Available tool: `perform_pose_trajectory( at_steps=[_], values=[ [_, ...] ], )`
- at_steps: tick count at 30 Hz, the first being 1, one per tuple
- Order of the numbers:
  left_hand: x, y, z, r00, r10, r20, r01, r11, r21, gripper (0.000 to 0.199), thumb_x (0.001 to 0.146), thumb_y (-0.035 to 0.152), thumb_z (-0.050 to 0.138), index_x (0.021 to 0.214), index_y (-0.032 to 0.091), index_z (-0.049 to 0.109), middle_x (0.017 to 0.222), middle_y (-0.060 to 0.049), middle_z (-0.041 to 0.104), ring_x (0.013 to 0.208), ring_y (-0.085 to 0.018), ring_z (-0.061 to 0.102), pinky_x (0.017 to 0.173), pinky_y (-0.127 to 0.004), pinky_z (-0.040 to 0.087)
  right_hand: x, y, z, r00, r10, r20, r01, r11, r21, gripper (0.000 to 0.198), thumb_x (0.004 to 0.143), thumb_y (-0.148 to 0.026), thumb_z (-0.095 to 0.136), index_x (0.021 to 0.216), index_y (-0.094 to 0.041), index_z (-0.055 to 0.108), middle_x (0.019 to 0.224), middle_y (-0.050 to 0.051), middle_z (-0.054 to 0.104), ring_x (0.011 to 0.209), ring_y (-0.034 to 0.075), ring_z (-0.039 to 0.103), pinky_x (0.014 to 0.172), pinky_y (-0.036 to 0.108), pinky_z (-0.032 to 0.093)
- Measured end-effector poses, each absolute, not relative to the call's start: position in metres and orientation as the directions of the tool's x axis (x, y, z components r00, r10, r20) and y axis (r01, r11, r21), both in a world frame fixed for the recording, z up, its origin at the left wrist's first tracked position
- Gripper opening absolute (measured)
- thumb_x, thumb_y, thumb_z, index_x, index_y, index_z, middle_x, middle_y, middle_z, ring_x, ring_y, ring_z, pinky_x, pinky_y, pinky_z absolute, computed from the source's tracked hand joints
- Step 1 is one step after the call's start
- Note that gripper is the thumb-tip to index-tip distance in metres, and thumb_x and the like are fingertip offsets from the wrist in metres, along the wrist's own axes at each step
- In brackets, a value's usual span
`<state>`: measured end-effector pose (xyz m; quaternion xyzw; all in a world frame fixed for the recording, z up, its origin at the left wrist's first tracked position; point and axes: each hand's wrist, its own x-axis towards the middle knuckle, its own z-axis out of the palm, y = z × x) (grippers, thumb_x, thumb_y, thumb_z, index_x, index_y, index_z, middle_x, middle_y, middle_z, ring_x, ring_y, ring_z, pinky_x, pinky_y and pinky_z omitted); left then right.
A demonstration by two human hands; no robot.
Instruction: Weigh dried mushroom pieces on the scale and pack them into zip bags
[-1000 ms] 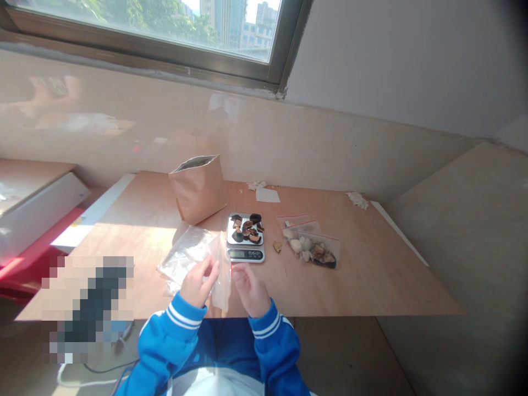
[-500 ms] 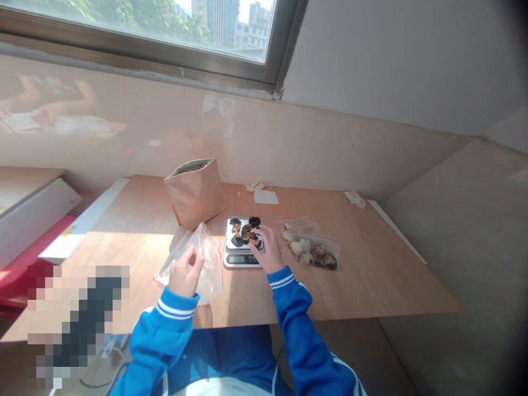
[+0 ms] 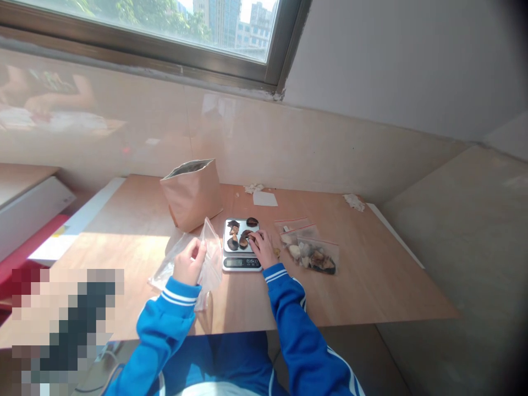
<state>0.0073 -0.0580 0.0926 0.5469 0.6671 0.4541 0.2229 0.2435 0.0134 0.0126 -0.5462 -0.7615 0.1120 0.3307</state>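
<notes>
My left hand pinches the upper edge of a clear zip bag, which hangs limp on the table's left side. To its right sits a small kitchen scale with a silver plate and a dark display strip; its digits are too faint to read. On the plate lie several dark brown, curled pieces that look like dried mushrooms. The fingers of my right hand close over pieces at the plate's right side and partly hide them.
A brown paper bag stands open behind the clear bag. Right of the scale lie overlapping zip bags with pale and dark dried pieces. A white paper and crumpled scraps lie at the back, more scraps farther right.
My right hand has come down onto the dried mushrooms at the plate's right, its fingers closing. My left hand still pinches the clear bag, almost in place. The view has shifted slightly.
</notes>
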Motion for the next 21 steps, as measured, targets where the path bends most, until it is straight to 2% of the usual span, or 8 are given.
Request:
perform_pose_trajectory(
  at_steps=[7,11,13,15,17,19,21],
  values=[
    [0.006,-0.052,0.09,-0.275,0.943,0.19,0.528,-0.017,0.849,0.04,0.085,0.053,0.041,0.062,0.02,0.045,0.053,0.005,0.048,0.053,-0.011,0.05,0.058,-0.021,0.038,0.242,0.012,0.022,-0.136,0.91,0.392,0.747,0.353,-0.563,0.026,0.094,-0.037,0.042,0.094,-0.024,0.064,0.092,0.009,0.056,0.09,0.025,0.056,0.082,0.039,0.05],
    [0.008,-0.055,0.092,-0.267,0.942,0.204,0.553,-0.023,0.833,0.04,0.086,0.052,0.04,0.062,0.02,0.044,0.053,0.004,0.048,0.052,-0.011,0.05,0.057,-0.021,0.039,0.232,0.0,0.058,0.021,0.924,0.382,0.613,0.29,-0.735,0.034,0.093,-0.046,0.043,0.09,-0.021,0.064,0.087,0.008,0.058,0.081,0.021,0.057,0.075,0.034,0.05],
    [0.011,-0.056,0.092,-0.257,0.939,0.229,0.568,-0.044,0.822,0.038,0.087,0.049,0.041,0.063,0.02,0.044,0.053,0.004,0.047,0.052,-0.011,0.049,0.056,-0.022,0.039,0.221,-0.009,0.081,0.09,0.95,0.299,0.462,0.226,-0.857,0.038,0.092,-0.051,0.044,0.09,-0.02,0.065,0.081,0.006,0.058,0.072,0.018,0.055,0.068,0.03,0.048],
    [0.016,-0.055,0.091,-0.235,0.934,0.268,0.585,-0.084,0.806,0.036,0.087,0.046,0.041,0.063,0.02,0.044,0.053,0.004,0.047,0.052,-0.011,0.048,0.056,-0.022,0.039,0.206,-0.018,0.103,0.027,0.99,0.142,0.268,0.13,-0.955,0.043,0.09,-0.055,0.045,0.093,-0.018,0.065,0.07,0.002,0.055,0.059,0.014,0.049,0.055,0.026,0.043],
    [0.021,-0.055,0.09,-0.212,0.923,0.32,0.597,-0.137,0.791,0.035,0.087,0.044,0.041,0.062,0.02,0.044,0.055,0.004,0.046,0.053,-0.012,0.048,0.056,-0.023,0.04,0.191,-0.024,0.118,-0.111,0.994,-0.003,0.132,0.011,-0.991,0.045,0.09,-0.056,0.045,0.094,-0.017,0.065,0.061,-0.002,0.05,0.05,0.011,0.041,0.046,0.023,0.035],
    [0.026,-0.055,0.088,-0.203,0.906,0.371,0.591,-0.188,0.784,0.035,0.089,0.042,0.041,0.063,0.02,0.046,0.059,0.003,0.047,0.055,-0.012,0.05,0.057,-0.024,0.043,0.177,-0.027,0.126,-0.19,0.979,-0.074,0.117,-0.052,-0.992,0.04,0.089,-0.053,0.048,0.089,-0.017,0.065,0.059,-0.003,0.048,0.049,0.01,0.04,0.045,0.023,0.032],
    [0.03,-0.055,0.085,-0.221,0.885,0.41,0.574,-0.222,0.788,0.032,0.09,0.04,0.04,0.068,0.019,0.052,0.069,0.0,0.053,0.063,-0.014,0.055,0.061,-0.026,0.048,0.166,-0.028,0.13,-0.177,0.983,-0.047,0.207,-0.01,-0.978,0.031,0.088,-0.046,0.051,0.083,-0.018,0.063,0.063,-0.001,0.053,0.056,0.012,0.047,0.052,0.024,0.039]
  ],
)
